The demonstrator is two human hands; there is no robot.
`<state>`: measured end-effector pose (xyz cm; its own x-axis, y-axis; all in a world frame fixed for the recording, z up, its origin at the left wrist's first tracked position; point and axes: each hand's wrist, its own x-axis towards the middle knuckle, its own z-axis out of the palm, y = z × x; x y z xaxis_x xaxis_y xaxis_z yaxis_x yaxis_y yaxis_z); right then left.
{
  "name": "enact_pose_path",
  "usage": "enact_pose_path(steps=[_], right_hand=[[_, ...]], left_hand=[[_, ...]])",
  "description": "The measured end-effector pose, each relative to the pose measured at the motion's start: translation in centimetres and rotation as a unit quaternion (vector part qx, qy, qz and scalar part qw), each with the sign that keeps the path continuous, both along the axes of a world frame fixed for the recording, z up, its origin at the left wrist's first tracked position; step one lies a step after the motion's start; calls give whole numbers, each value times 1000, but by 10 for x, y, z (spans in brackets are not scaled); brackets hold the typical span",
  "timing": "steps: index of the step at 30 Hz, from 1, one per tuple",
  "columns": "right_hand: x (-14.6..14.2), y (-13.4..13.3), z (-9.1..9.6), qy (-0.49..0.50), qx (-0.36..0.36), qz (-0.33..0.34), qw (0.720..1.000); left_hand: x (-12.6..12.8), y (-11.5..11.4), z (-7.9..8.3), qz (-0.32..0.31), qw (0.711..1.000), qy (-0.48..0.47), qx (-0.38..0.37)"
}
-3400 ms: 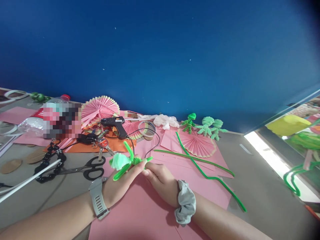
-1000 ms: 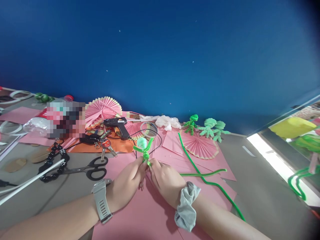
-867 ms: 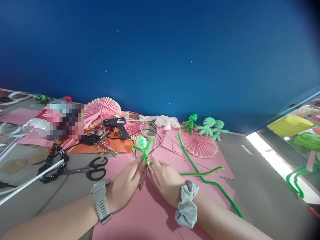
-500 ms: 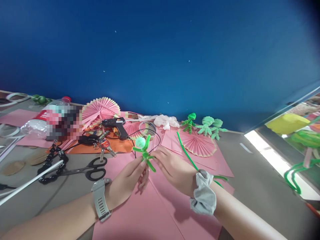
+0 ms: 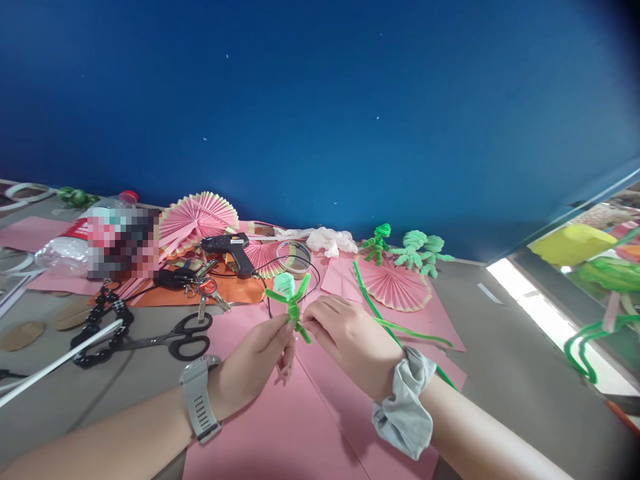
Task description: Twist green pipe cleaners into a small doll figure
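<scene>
A small green pipe-cleaner figure [image 5: 294, 308], with a pale green round head and two arms spread upward, stands upright between my hands. My left hand [image 5: 257, 357], with a grey watch at its wrist, pinches its lower body between thumb and fingers. From the other side, my right hand [image 5: 345, 333] has its fingers closed at the figure's lower part; the fingertips are partly hidden. A grey scrunchie circles that wrist. Loose green pipe cleaners [image 5: 420, 331] lie beneath and beside my right hand. Pink paper sheets [image 5: 280, 433] spread under both hands.
Black scissors [image 5: 190, 337], keys [image 5: 207, 290] and a glue gun [image 5: 233, 248] lie to the left, near a plastic bottle [image 5: 65, 250]. Pink paper fans [image 5: 395, 283] and finished-looking green figures [image 5: 413, 248] sit before the blue wall [image 5: 320, 120]. A clear tape roll [image 5: 295, 257] is behind the hands.
The figure has turned more upright, its arms now spreading evenly. My right hand has shifted and rotated slightly at the figure's lower part, and more of a loose pipe cleaner shows beside that wrist.
</scene>
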<state>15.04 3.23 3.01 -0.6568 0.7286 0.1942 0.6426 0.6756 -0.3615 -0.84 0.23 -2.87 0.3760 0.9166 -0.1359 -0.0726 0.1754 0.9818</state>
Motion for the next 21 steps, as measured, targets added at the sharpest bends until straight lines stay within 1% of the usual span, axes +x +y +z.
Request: enact_pose_path(steps=[4, 8, 11, 14, 16, 17, 19, 21], right_hand=[[-3, -2, -6, 36, -8, -30, 999], [-3, -1, -9, 82, -52, -61, 993], [-1, 1, -11, 137, -108, -54, 983], [1, 4, -19, 207, -141, -34, 967], [2, 5, -26, 220, -125, -37, 967], [2, 5, -30, 207, -106, -39, 972], [2, 5, -37, 149, -60, -40, 986], [1, 2, -42, 92, -25, -35, 995]], left_hand=[[0, -2, 2, -4, 1000, -6, 9], [-1, -1, 4, -18, 1000, -16, 5], [-2, -1, 8, -34, 999, -36, -7], [-5, -1, 16, -40, 994, -93, -38], [-6, -1, 22, -29, 989, -134, -54], [-6, 0, 25, -19, 987, -150, -53], [-5, 0, 29, 0, 985, -167, -45], [-4, 1, 30, 18, 988, -153, -28]])
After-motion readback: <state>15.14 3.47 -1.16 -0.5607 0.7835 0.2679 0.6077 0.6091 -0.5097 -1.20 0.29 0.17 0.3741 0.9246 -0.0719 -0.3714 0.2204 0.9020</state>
